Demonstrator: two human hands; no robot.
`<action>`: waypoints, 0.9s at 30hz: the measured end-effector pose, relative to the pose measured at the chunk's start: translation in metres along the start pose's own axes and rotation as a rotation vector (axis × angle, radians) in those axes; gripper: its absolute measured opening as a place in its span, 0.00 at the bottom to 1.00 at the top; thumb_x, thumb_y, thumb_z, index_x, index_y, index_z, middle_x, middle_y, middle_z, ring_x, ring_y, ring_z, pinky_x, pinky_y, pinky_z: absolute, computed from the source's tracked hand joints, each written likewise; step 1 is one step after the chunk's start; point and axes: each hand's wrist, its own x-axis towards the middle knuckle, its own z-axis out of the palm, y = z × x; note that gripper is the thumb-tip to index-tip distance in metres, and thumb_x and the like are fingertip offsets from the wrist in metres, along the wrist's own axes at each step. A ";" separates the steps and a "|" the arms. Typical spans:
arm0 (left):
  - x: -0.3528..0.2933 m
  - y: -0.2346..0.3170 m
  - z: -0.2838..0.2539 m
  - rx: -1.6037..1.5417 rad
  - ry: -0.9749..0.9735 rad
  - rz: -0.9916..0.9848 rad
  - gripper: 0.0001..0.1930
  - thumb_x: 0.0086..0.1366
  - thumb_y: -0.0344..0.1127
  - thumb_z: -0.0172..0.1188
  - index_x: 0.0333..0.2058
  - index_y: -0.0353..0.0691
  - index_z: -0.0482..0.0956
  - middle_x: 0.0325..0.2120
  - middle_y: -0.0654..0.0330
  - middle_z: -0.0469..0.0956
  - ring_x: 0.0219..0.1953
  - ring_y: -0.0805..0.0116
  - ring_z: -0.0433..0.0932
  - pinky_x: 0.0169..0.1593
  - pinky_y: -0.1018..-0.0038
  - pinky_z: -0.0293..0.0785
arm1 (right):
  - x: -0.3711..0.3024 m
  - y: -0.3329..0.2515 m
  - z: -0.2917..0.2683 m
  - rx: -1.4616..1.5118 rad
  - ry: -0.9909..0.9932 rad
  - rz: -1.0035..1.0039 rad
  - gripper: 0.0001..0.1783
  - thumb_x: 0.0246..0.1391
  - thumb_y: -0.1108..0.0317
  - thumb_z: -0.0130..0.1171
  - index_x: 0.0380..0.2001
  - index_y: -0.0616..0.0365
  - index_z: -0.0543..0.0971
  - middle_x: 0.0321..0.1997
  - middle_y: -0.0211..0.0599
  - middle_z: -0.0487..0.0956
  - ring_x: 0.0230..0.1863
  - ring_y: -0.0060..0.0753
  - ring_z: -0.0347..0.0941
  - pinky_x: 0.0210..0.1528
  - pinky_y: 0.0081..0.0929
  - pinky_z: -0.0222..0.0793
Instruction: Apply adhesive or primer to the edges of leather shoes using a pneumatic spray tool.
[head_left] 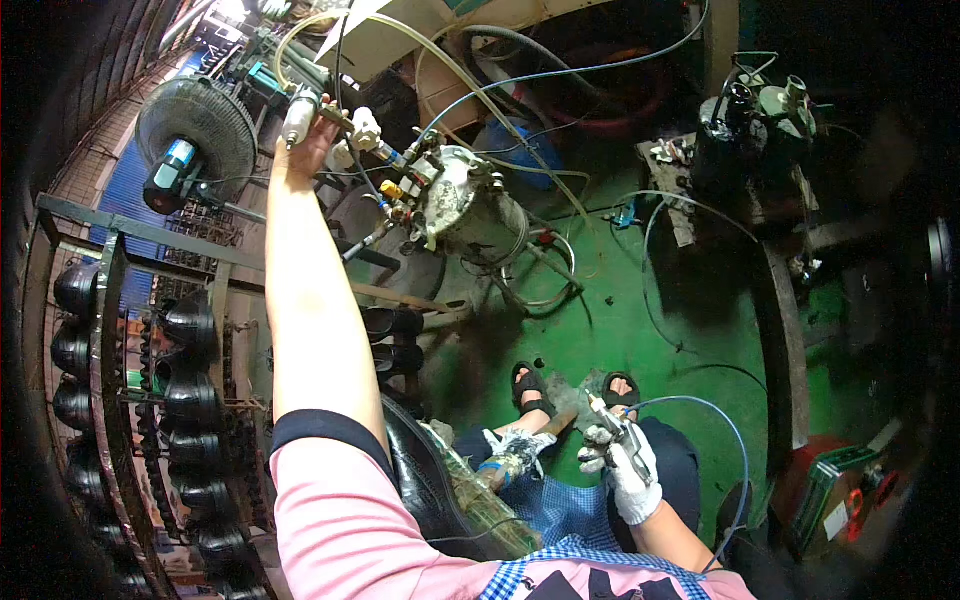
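My bare left hand [316, 148] is stretched up to an air-line regulator assembly, its fingers curled about the fittings beside a white cylindrical filter bowl [299, 118]. The bowl and the fittings partly hide the fingertips. Low over my lap, my gloved right hand [628, 462] is closed round a small metal spray gun [622, 437], with a thin blue air hose [722, 418] running from it. Beyond the regulator stands a stained metal pressure pot [470, 205] with valves and hoses on its lid. A glossy black shoe [430, 475] is beside my left arm.
A rack [110, 310] of black shoes stands at the left, with a round fan [195, 135] behind it. Close to my knees is a stick wrapped in whitish material [515, 452]. Hoses lie across the green floor [620, 320]. A red-and-green box [835, 495] is at the right.
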 end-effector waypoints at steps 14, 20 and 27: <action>-0.092 0.063 -0.004 1.310 0.512 -0.401 0.34 0.67 0.61 0.52 0.64 0.46 0.65 0.58 0.60 0.73 0.60 0.63 0.69 0.63 0.50 0.56 | -0.010 0.001 0.004 -0.060 -0.112 -0.018 0.25 0.64 0.67 0.53 0.62 0.63 0.64 0.48 0.35 0.75 0.41 0.27 0.76 0.41 0.24 0.77; -0.322 0.030 0.179 1.201 0.149 -0.259 0.24 0.72 0.51 0.51 0.59 0.43 0.71 0.52 0.61 0.76 0.55 0.71 0.72 0.63 0.69 0.60 | -0.024 0.013 0.012 -0.651 -0.072 -0.193 0.16 0.63 0.69 0.54 0.51 0.64 0.70 0.43 0.37 0.75 0.38 0.27 0.76 0.37 0.24 0.78; -0.581 -0.001 0.280 1.254 -0.010 -0.009 0.28 0.58 0.48 0.69 0.53 0.42 0.73 0.58 0.50 0.67 0.62 0.50 0.65 0.64 0.57 0.61 | -0.060 0.032 0.051 -1.001 -0.144 -0.374 0.19 0.60 0.63 0.59 0.51 0.62 0.73 0.41 0.47 0.77 0.43 0.46 0.77 0.45 0.35 0.72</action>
